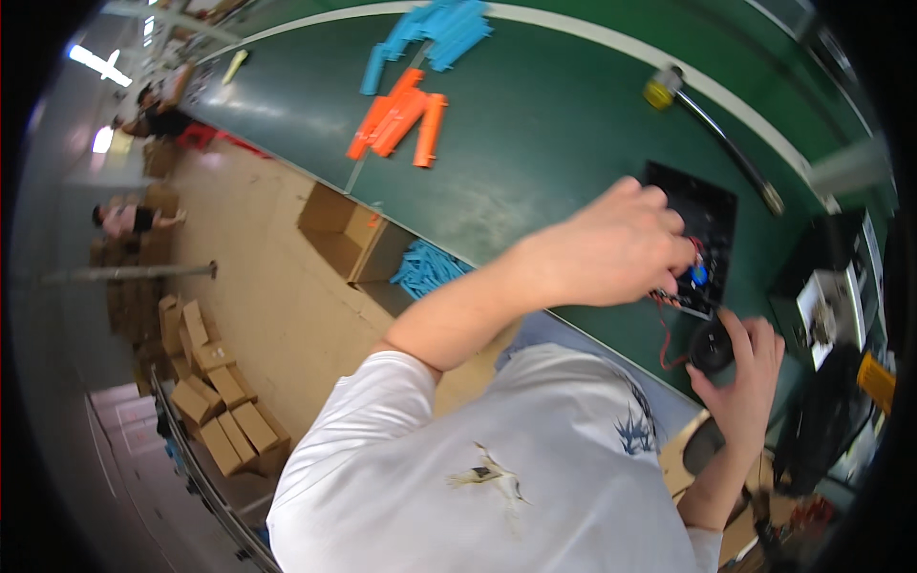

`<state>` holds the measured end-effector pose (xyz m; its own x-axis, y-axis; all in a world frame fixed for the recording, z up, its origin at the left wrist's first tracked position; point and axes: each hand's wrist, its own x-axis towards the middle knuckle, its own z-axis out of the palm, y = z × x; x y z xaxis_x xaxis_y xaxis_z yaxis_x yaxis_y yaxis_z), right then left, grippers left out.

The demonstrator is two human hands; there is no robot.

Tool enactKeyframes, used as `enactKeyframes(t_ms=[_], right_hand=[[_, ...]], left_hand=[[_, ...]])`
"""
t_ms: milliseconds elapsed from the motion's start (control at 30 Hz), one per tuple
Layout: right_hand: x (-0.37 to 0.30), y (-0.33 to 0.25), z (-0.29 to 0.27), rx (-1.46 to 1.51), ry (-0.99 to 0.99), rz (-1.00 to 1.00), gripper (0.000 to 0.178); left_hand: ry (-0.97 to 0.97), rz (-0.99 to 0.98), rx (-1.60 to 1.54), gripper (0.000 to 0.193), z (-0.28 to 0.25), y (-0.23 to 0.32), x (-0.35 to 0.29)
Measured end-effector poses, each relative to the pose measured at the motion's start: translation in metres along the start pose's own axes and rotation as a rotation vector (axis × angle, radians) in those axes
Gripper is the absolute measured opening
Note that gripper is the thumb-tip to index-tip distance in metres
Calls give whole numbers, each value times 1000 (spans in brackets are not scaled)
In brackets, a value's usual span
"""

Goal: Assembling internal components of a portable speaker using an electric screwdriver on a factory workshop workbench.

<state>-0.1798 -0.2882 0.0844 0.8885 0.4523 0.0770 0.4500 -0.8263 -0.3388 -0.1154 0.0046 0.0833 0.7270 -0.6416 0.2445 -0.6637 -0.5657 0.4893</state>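
A black rectangular housing (709, 205) lies on the green workbench, with a blue round part (698, 275) and red wires inside it. My left hand (626, 246) reaches over the housing's near left side, its fingers curled and pinched close to the wires; what is between the fingertips is hidden. Beside the housing's near end, my right hand (748, 372) grips a round black part that looks like a speaker (711, 346), thumb and fingers around its edge. A thin red wire (666, 349) loops from this part toward the housing.
Orange strips (399, 119) and blue strips (444, 31) lie farther along the bench (516, 124). A screwdriver-like tool with a long shaft (723, 137) rests behind the housing. A black open box (829, 277) stands at right. Below the edge, a cardboard box (339, 232) sits near more blue strips.
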Motion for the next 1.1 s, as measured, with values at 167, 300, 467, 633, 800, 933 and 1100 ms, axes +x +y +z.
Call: enactKeyframes(t_ms=[167, 300, 467, 633, 800, 933, 1100], right_hand=[[-8, 2, -1, -7, -24, -4, 86], [-8, 10, 1, 13, -41, -55, 86], [-8, 10, -2, 130, -119, 35, 91], [-16, 23, 8, 238, 166, 60, 84], [-25, 51, 37, 423, 470, 117, 63], [-22, 54, 61, 498, 580, 88, 59], [-20, 64, 77, 497, 629, 26, 47]], left_hand=[[-27, -54, -97, 13, 5, 2, 0], [50, -23, -111, 22, 3, 1, -6], [416, 82, -279, 35, -8, -4, -21], [762, -428, -59, 33, -79, -40, -86], [554, -1196, 270, 59, -149, -102, -166], [503, -1265, 193, 99, -138, -162, -193], [353, -1174, 257, 127, -97, -179, -174]])
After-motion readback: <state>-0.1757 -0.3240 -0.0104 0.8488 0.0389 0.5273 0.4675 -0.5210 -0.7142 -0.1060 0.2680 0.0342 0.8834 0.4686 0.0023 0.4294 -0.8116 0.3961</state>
